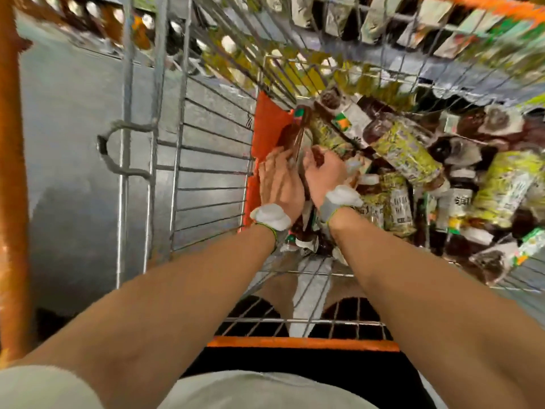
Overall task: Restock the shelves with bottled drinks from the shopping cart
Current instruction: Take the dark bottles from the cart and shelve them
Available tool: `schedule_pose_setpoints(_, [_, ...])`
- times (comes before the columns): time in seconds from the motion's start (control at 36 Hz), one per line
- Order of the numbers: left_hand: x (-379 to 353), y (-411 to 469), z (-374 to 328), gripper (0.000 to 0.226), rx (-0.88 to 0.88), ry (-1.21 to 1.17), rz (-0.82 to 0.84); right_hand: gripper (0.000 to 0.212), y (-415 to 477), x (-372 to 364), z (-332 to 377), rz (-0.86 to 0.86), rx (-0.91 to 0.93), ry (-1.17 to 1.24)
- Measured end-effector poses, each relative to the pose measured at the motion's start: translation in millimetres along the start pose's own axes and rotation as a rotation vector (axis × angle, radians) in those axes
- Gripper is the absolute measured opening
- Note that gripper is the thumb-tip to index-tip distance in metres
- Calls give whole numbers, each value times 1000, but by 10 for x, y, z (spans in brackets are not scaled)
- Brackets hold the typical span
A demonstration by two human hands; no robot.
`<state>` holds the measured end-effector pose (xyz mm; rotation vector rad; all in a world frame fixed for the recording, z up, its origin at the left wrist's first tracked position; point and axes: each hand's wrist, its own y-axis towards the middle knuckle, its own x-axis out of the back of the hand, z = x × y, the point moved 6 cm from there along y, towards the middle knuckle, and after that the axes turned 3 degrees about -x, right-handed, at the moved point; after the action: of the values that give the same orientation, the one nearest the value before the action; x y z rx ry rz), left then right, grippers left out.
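Left hand presses flat on brown bottle, right hand grips it, inside cart

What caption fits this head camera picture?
Left hand and right hand meet at a brown bottle in a full cart.

Dark plastic bottles with yellow-green labels were heaped on their sides in a silver wire shopping cart.

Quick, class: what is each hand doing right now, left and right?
Left hand: open, straight fingers against a brown bottle in the cart.
Right hand: fingers curled beside that bottle; whether it grips cannot be told.
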<state>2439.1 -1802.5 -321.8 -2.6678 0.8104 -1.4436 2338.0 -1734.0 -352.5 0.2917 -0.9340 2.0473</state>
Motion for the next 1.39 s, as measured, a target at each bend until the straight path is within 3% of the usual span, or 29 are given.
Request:
schedule_pose_setpoints(0.06, [21,23,44,33,3,-49,-47,32,109,-102,-44,34,-25,-63])
schedule_pose_setpoints(0.19, [88,43,-52,44,25,-72,-6,57,162,-168,-90,107,-112,-69])
schedule_pose_setpoints(0.28, [169,69,-93,45,109,-110,-40,51,174,-165,-89,146,-129,40])
schedule_pose_setpoints(0.39, [282,75,-139,31,226,-202,-99,33,103,-9,-22,99,-108,121])
schedule_pose_setpoints(0.53, [99,128,-254,15,289,-228,48,37,-11,184,-136,47,-147,201])
schedule_pose_setpoints(0.64, [-12,129,-385,21,255,-260,123,36,-81,417,-87,-24,-141,234])
schedule_pose_setpoints(0.78, [-69,124,-537,32,385,-349,209,17,-234,737,33,-55,-130,126])
schedule_pose_setpoints(0.86, [1,115,-727,40,418,-393,275,18,-343,936,133,-64,-101,89])
schedule_pose_setpoints(0.92, [94,114,-893,39,384,-434,312,11,-424,1097,269,-61,-83,68])
schedule_pose_setpoints(1.03, [309,105,-1185,31,295,-412,345,43,-566,1349,475,-76,-32,7])
schedule_pose_setpoints(1.17, [650,31,-1715,33,173,-451,306,51,-641,1767,895,-43,27,77])
schedule_pose_setpoints(1.25, [816,19,-1989,60,124,-451,245,34,-689,2068,1179,-98,123,107])
schedule_pose_setpoints(1.31, [968,-85,-2235,61,75,-462,197,25,-839,2331,1337,-82,191,51])
schedule_pose_setpoints(1.39, [1222,-262,-2688,58,2,-494,126,27,-985,2755,1541,-142,294,64])
